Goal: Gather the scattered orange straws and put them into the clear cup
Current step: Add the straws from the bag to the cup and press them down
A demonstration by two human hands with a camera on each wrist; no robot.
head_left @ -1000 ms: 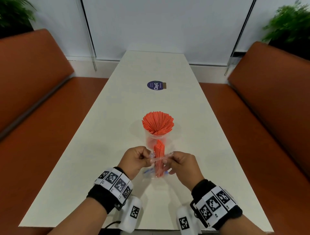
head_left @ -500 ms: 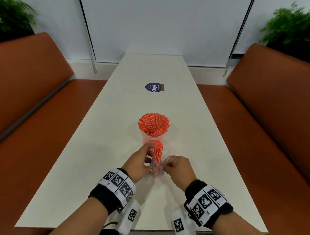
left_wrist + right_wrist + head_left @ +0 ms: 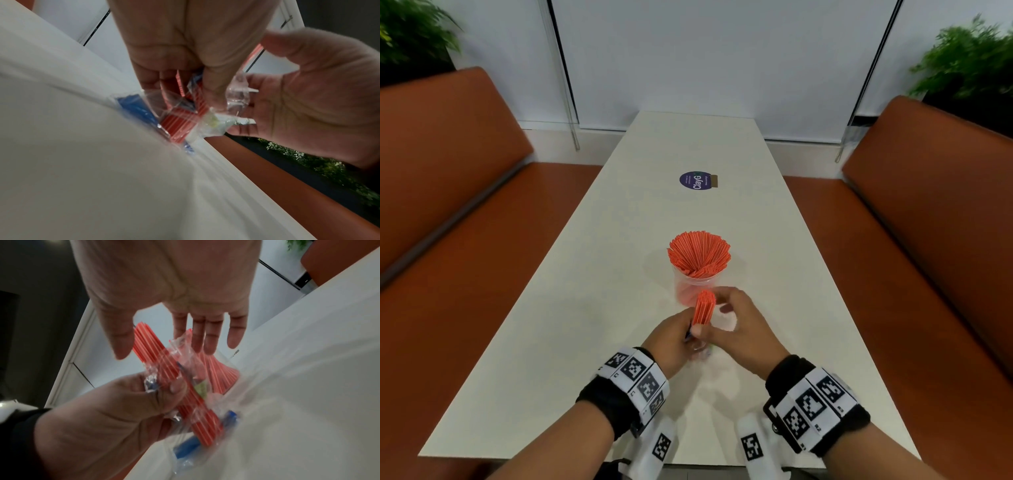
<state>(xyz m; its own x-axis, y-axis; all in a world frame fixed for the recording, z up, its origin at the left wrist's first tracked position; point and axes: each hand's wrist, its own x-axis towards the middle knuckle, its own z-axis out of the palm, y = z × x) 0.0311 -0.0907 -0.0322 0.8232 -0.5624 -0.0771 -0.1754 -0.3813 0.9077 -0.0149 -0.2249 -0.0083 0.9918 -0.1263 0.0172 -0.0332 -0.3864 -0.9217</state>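
Observation:
A clear cup (image 3: 690, 289) stands at mid-table, with many orange straws (image 3: 699, 253) fanned out of it. Just in front of it my left hand (image 3: 678, 337) grips a bundle of orange straws (image 3: 703, 306), upright and partly inside a crumpled clear wrapper (image 3: 180, 353) with blue print. The left wrist view shows my left fingers (image 3: 213, 84) curled round the bundle (image 3: 180, 125). My right hand (image 3: 722, 313) hovers over the bundle's top with straight fingers (image 3: 209, 339) and holds nothing; its thumb lies beside the straws. The cup's straws (image 3: 220, 373) show behind the bundle.
The long white table (image 3: 585, 308) carries a round dark blue sticker (image 3: 697, 180) farther back. Orange benches run along the left (image 3: 465, 240) and the right (image 3: 911, 257). Green plants stand in both far corners. The near table edge lies just under my wrists.
Both hands pinched the wrapper at first. Now the right hand has let go and opened above the bundle, while the left alone grips it, a little lower and nearer the cup.

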